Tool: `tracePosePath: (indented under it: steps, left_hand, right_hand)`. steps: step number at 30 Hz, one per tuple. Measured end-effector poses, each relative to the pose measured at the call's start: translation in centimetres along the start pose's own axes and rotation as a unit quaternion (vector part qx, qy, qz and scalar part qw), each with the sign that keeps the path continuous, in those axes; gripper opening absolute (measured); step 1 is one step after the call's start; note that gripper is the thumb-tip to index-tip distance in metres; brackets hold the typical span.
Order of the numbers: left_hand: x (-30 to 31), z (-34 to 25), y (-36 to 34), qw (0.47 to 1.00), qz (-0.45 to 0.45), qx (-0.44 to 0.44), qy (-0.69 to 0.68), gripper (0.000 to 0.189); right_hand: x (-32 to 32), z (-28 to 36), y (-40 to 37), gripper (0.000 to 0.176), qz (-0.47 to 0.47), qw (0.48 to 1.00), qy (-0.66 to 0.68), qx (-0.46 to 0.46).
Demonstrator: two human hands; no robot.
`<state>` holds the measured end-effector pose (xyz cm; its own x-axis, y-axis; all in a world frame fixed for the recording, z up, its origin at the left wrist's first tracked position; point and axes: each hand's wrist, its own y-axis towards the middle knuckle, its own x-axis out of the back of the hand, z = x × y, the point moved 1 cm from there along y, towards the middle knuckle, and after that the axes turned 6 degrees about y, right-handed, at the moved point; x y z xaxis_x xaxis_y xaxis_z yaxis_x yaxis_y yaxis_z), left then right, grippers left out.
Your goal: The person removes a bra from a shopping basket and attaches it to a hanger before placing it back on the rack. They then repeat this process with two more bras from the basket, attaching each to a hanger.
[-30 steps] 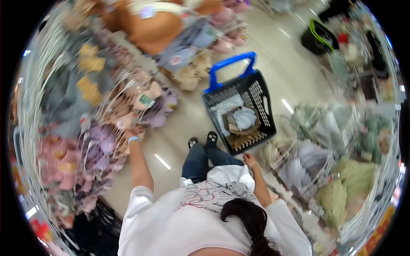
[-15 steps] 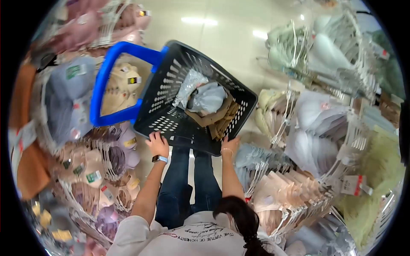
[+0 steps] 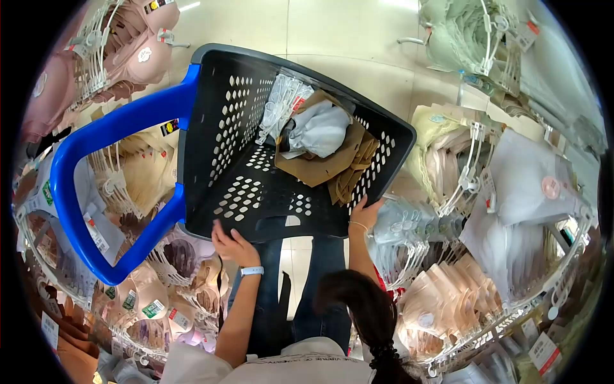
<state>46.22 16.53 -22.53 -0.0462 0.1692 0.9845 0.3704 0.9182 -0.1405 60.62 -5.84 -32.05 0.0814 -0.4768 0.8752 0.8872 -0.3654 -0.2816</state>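
Observation:
A black shopping basket [image 3: 256, 228] with a blue handle [image 3: 121, 121] is in front of my body, its inside facing up toward me. At its near left edge is my left hand [image 3: 236, 247], fingers stretched and apart, close to or touching the rim. My right hand [image 3: 363, 217] holds the near right corner, its fingers partly hidden by the wall. Inside lie white plastic hangers [image 3: 281, 102] with a red tag, brown cardboard-like pieces [image 3: 313, 168] and a pale grey bundled item [image 3: 320, 131].
Racks of bras stand on both sides: pink ones [image 3: 144, 61] at far left, beige ones [image 3: 448, 294] at near right, grey-blue ones [image 3: 511, 192] at right and green ones [image 3: 454, 45] at far right. Pale floor tiles [image 3: 345, 35] show ahead between the racks.
The basket now looks larger and nearer, with its handle swung left and toward me. My left hand's fingers have spread at the edge. My right hand has stayed at the right corner.

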Motion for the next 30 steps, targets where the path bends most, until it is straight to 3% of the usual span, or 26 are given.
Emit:
tracePosePath:
  steps: [1,2,3,5,6,7,9,10,12,13,15,17,19,21,23,24,26,27,28,30]
  left_hand:
    - [1.1,-1.6,-0.1,0.998,-0.047,0.041,0.005,0.037]
    - [1.8,-2.8,-0.6,0.993,-0.043,0.103,-0.033,0.049]
    - [2.1,-4.4,-1.4,0.993,-0.045,0.11,-0.03,0.049]
    - [2.7,-7.3,-2.2,0.981,-0.111,-0.015,-0.159,0.045]
    - [3.4,-8.2,-1.6,0.992,-0.011,-0.08,-0.093,0.035]
    - [2.0,-8.9,-0.1,0.989,0.054,-0.062,-0.121,0.026]
    - [-4.8,-9.0,4.2,0.898,0.138,0.132,-0.396,0.021]
    - [-10.0,-7.4,6.6,0.897,0.168,0.12,-0.391,0.02]
    - [-21.6,-3.9,11.1,0.913,0.191,0.097,-0.348,0.019]
    - [-23.0,-4.7,13.3,0.968,0.188,0.026,-0.165,0.02]
    - [-30.0,-2.6,15.7,0.953,0.293,-0.043,-0.059,0.021]
    - [-33.4,-2.7,17.8,0.916,0.391,-0.086,0.038,0.025]
    - [-38.1,-1.3,17.4,0.936,0.3,-0.183,0.035,0.03]
    - [-41.5,-0.3,15.8,0.889,0.279,-0.312,0.187,0.033]
    - [-45.6,0.4,15.1,0.818,0.388,-0.257,0.338,0.028]
    - [-45.4,0.3,14.5,0.806,0.407,-0.27,0.336,0.028]
    - [-44.3,-0.8,13.9,0.82,0.401,-0.276,0.302,0.027]
    - [-43.3,-1.2,13.6,0.827,0.394,-0.277,0.292,0.027]
    - [-42.2,-1.7,13.3,0.834,0.382,-0.277,0.285,0.026]
    - [-39.4,-2.9,12.7,0.851,0.357,-0.272,0.271,0.025]
  right_hand:
    - [-0.1,-0.5,0.2,0.04,0.005,1.0,-0.004,0.003]
    - [-0.4,-1.3,0.5,0.041,0.007,1.0,-0.014,0.011]
    - [-0.6,-1.7,0.7,0.042,0.008,1.0,-0.022,0.019]
    - [0.0,-1.3,1.1,0.042,0.028,0.999,-0.013,0.011]
    - [0.1,-0.8,1.5,0.043,0.041,0.999,-0.001,0.002]
    - [0.0,-0.6,2.0,0.043,0.045,0.999,0.0,0.01]
    - [0.1,-0.7,2.4,0.051,0.025,0.999,-0.024,0.013]
    - [0.2,0.0,2.5,0.043,0.003,1.0,-0.017,0.022]
    - [0.0,-1.4,3.2,0.046,0.005,0.998,0.035,0.045]
    - [-0.5,-2.4,3.4,0.047,0.002,0.997,0.06,0.053]
    - [-0.1,-0.3,3.5,0.049,0.009,0.999,-0.007,0.038]
    - [-2.6,-16.7,2.2,0.052,0.027,0.998,-0.062,-0.02]
    - [-2.2,-18.6,1.4,0.055,0.043,0.997,-0.064,-0.011]
    - [-1.2,-24.3,0.9,0.057,0.064,0.995,-0.078,0.011]
    - [0.7,-33.7,1.7,0.059,0.106,0.984,-0.122,0.08]
    - [1.6,-39.1,1.9,0.06,0.133,0.97,-0.156,0.131]
    - [-0.2,-16.8,2.7,0.059,0.042,0.998,0.019,-0.032]
    - [-1.2,-4.7,3.1,0.058,-0.025,0.988,0.114,-0.097]
    - [-1.8,-3.9,2.9,0.056,-0.037,0.975,0.2,-0.086]
    - [-1.1,-3.0,3.3,0.047,-0.006,0.993,0.104,-0.045]
